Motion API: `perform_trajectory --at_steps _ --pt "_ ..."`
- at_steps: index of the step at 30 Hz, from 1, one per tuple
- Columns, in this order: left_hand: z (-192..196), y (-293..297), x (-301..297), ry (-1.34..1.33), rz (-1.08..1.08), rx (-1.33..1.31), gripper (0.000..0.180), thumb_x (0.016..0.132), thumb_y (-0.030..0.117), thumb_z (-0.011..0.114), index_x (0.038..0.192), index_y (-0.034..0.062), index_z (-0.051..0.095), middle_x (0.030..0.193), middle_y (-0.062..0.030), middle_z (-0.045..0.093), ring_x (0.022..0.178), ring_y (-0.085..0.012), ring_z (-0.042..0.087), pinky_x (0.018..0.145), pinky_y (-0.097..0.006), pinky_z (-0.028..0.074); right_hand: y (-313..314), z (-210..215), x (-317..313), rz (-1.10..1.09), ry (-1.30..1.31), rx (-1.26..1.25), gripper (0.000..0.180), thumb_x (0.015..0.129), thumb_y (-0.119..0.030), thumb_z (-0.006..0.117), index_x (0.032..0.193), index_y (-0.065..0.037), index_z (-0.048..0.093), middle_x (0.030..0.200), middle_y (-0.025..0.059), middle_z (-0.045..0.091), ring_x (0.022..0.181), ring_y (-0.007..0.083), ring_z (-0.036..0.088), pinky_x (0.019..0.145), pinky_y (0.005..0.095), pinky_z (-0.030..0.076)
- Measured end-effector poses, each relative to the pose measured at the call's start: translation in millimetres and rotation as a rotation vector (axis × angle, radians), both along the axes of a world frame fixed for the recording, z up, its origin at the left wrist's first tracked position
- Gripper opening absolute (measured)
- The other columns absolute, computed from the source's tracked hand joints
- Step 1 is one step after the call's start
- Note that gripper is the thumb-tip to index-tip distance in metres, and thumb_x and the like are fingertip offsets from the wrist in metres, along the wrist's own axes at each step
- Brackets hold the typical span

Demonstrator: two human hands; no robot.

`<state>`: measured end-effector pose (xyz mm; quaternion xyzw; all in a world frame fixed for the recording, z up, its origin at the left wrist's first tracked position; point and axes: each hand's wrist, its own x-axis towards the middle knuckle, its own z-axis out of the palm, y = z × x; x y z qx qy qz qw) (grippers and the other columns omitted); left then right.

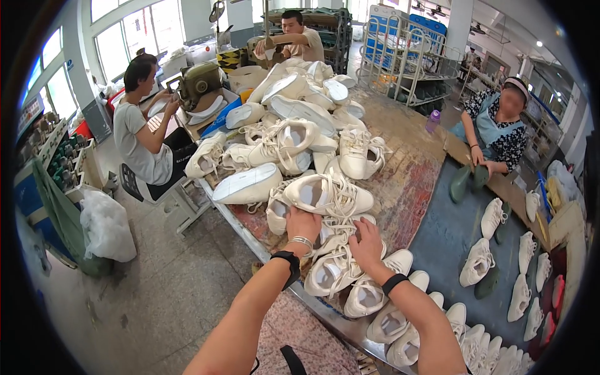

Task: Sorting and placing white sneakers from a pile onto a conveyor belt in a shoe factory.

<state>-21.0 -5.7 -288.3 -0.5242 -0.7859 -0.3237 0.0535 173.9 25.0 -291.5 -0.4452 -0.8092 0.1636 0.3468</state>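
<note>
Cream lace-up sneakers lie along the near edge of the table under my two hands. My left hand [303,225] is closed on the heel end of a cream sneaker [337,195] that rests on the pile, its fingertips partly hidden by the shoe. Just to the right, my right hand [367,242] has its fingers bent over a second sneaker [332,230] lying below the first. Under my wrists sit another sneaker [331,273] with loose laces and one more sneaker [364,297], toes pointing away to the right.
A heap of cream shoes [300,109] rises beyond my hands on the worn wooden table [406,194]. More sneakers line the near edge at right. A dark belt [437,250] carries shoes and green shoe lasts [460,184], handled by a person. Two people work at sewing machines [203,84].
</note>
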Motion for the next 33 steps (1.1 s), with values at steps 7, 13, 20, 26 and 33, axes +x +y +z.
perform_trajectory --at_steps 7,13,20,26,33 --pt "-4 0 2 0.030 0.038 0.089 0.036 0.085 0.029 0.049 0.087 -0.0009 0.070 0.093 -0.0181 0.067 0.102 -0.0375 0.051 0.084 -0.050 0.040 -1 -1 1 -0.020 -0.035 0.023 0.040 0.076 -0.019 0.056 0.114 -0.007 0.060 0.128 0.0130 0.053 0.117 0.0318 0.047 0.096 0.0399 0.042" --pt "-1 -1 1 0.013 0.003 0.017 0.037 0.086 0.029 0.048 0.086 -0.0024 0.069 0.091 -0.0186 0.067 0.104 -0.0374 0.050 0.085 -0.050 0.041 -2 -2 1 -0.016 0.014 0.010 0.039 0.075 -0.019 0.058 0.112 -0.006 0.061 0.125 0.0141 0.054 0.117 0.0323 0.047 0.096 0.0431 0.040" --pt "6 9 1 0.176 -0.032 -0.224 0.037 0.085 0.026 0.048 0.090 -0.0042 0.068 0.088 -0.0228 0.066 0.092 -0.0385 0.059 0.091 -0.046 0.042 4 -9 2 -0.073 0.016 0.077 0.039 0.075 -0.019 0.058 0.112 -0.006 0.060 0.124 0.0150 0.054 0.113 0.0339 0.049 0.094 0.0429 0.042" --pt "-14 8 -13 0.161 -0.038 0.020 0.037 0.085 0.025 0.047 0.092 -0.0048 0.067 0.098 -0.0252 0.065 0.102 -0.0418 0.055 0.098 -0.045 0.040 2 -10 -5 -0.075 0.083 0.111 0.037 0.073 -0.018 0.059 0.107 -0.006 0.062 0.120 0.0148 0.054 0.114 0.0310 0.049 0.089 0.0442 0.043" --pt "-13 8 -8 0.111 -0.049 0.027 0.038 0.085 0.025 0.048 0.094 -0.0058 0.067 0.102 -0.0263 0.064 0.107 -0.0436 0.053 0.100 -0.046 0.039 -2 -6 3 -0.059 0.071 0.051 0.038 0.076 -0.019 0.057 0.111 -0.005 0.060 0.123 0.0152 0.052 0.117 0.0313 0.047 0.092 0.0430 0.041"
